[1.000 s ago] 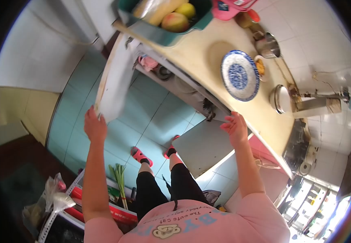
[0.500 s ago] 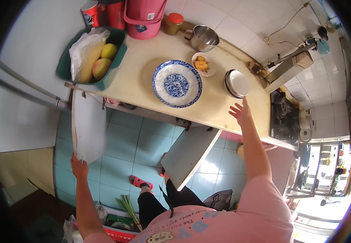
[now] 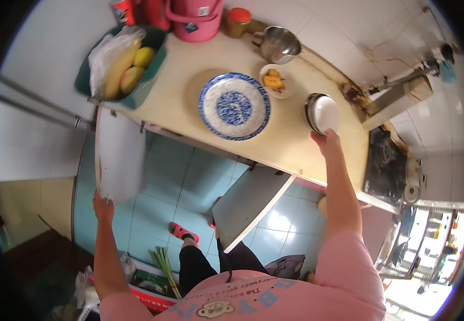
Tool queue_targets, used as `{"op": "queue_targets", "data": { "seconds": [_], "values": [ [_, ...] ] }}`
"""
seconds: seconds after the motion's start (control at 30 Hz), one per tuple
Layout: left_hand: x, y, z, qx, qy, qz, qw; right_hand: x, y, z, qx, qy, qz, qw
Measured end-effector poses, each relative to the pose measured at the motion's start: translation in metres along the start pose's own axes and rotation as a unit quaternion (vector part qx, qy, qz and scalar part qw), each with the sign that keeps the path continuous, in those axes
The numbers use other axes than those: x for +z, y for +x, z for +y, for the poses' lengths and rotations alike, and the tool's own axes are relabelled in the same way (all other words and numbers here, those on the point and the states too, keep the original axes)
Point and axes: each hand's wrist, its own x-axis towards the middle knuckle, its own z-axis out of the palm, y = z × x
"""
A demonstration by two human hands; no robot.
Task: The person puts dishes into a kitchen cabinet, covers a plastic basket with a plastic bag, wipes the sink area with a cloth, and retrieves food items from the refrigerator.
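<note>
At the right of the counter stands a small stack of bowls (image 3: 327,113), the top one white inside. My right hand (image 3: 326,141) has its fingers closed on the near rim of the stack, which still appears to rest on the counter. My left hand (image 3: 103,206) grips the lower edge of the open left cabinet door (image 3: 120,155). A blue-and-white patterned plate (image 3: 234,107) lies mid-counter, with nothing on it. Behind it, a small dish (image 3: 282,92) holds golden-brown food pieces (image 3: 272,81).
A second cabinet door (image 3: 253,206) hangs open before my legs. On the counter (image 3: 184,120) are a green basin (image 3: 149,88) of fruit, a pink bucket (image 3: 195,27), a red-lidded jar (image 3: 238,24) and a metal pot (image 3: 280,45). The stove (image 3: 384,163) is rightward.
My right hand has moved forward from open and apart to closed on the rim of the bowls. My left hand stays on the door. The whole view has shifted slightly.
</note>
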Motion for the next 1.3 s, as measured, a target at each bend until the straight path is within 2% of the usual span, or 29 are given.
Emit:
{"op": "queue_targets", "data": {
  "seconds": [0.07, 0.1, 0.17, 0.3, 0.37, 0.4, 0.43, 0.47, 0.53, 0.63, 0.77, 0.9, 0.97, 1.0, 1.07, 1.1, 1.13, 1.17, 1.2, 1.23, 1.27, 1.3],
  "values": [
    [-0.009, -0.006, 0.012, -0.016, -0.021, -0.011, 1.0, -0.012, -0.001, 0.007, -0.028, 0.002, -0.041, 0.999],
    [-0.005, -0.004, 0.01, -0.031, -0.019, -0.009, 0.999, -0.007, -0.014, 0.004, -0.042, -0.012, -0.022, 0.999],
    [0.007, 0.005, -0.013, 0.008, -0.006, 0.01, 1.0, -0.008, -0.046, -0.006, -0.02, -0.021, -0.079, 0.996],
    [-0.001, 0.0, -0.01, 0.016, 0.001, 0.021, 1.0, 0.05, -0.174, -0.007, 0.046, -0.141, -0.211, 0.966],
    [-0.008, -0.005, -0.002, -0.006, 0.009, 0.024, 1.0, 0.071, -0.218, 0.022, 0.099, -0.203, -0.265, 0.938],
    [-0.007, -0.005, -0.004, -0.012, 0.02, 0.033, 0.999, 0.057, -0.217, 0.046, 0.14, -0.294, -0.264, 0.908],
    [-0.005, -0.004, -0.005, -0.017, 0.027, 0.04, 0.999, 0.065, -0.23, 0.081, 0.151, -0.23, -0.284, 0.919],
    [-0.006, -0.003, -0.006, -0.019, 0.034, 0.047, 0.998, 0.099, -0.262, 0.103, 0.156, -0.268, -0.239, 0.92],
    [-0.011, -0.004, -0.007, -0.017, 0.039, 0.043, 0.998, 0.117, -0.272, 0.156, 0.238, -0.279, -0.267, 0.891],
    [-0.016, -0.003, -0.016, 0.006, 0.048, 0.037, 0.998, 0.147, -0.283, 0.229, 0.28, -0.306, -0.26, 0.872],
    [-0.012, 0.007, -0.033, 0.042, 0.07, 0.056, 0.995, 0.163, -0.267, 0.302, 0.284, -0.359, -0.235, 0.857],
    [-0.012, 0.017, -0.043, 0.032, 0.049, 0.032, 0.998, 0.185, -0.259, 0.34, 0.266, -0.415, -0.227, 0.84],
    [-0.006, 0.02, -0.05, 0.061, 0.042, 0.105, 0.992, 0.189, -0.252, 0.355, 0.274, -0.414, -0.238, 0.835],
    [-0.009, 0.015, -0.05, 0.061, 0.039, 0.102, 0.992, 0.192, -0.254, 0.361, 0.274, -0.417, -0.234, 0.834],
    [-0.02, -0.015, -0.045, 0.199, -0.029, 0.314, 0.928, 0.203, -0.257, 0.37, 0.26, -0.434, -0.221, 0.834],
    [-0.007, -0.036, -0.047, 0.24, -0.164, 0.317, 0.903, 0.208, -0.258, 0.374, 0.26, -0.434, -0.22, 0.834],
    [0.007, -0.061, -0.046, 0.255, -0.305, 0.255, 0.881, 0.212, -0.263, 0.375, 0.252, -0.434, -0.26, 0.825],
    [0.024, -0.081, -0.041, 0.217, -0.409, 0.145, 0.874, 0.217, -0.268, 0.375, 0.243, -0.433, -0.302, 0.814],
    [0.048, -0.099, -0.039, 0.077, -0.492, -0.007, 0.867, 0.226, -0.273, 0.372, 0.243, -0.432, -0.302, 0.814],
    [0.074, -0.105, -0.041, -0.08, -0.627, -0.192, 0.751, 0.236, -0.28, 0.368, 0.23, -0.465, -0.332, 0.788],
    [0.094, -0.113, -0.044, -0.241, -0.741, -0.306, 0.548, 0.241, -0.284, 0.365, 0.216, -0.497, -0.361, 0.759],
    [0.119, -0.122, -0.049, -0.225, -0.724, -0.376, 0.533, 0.242, -0.285, 0.365, 0.215, -0.495, -0.362, 0.76]
  ]
}}
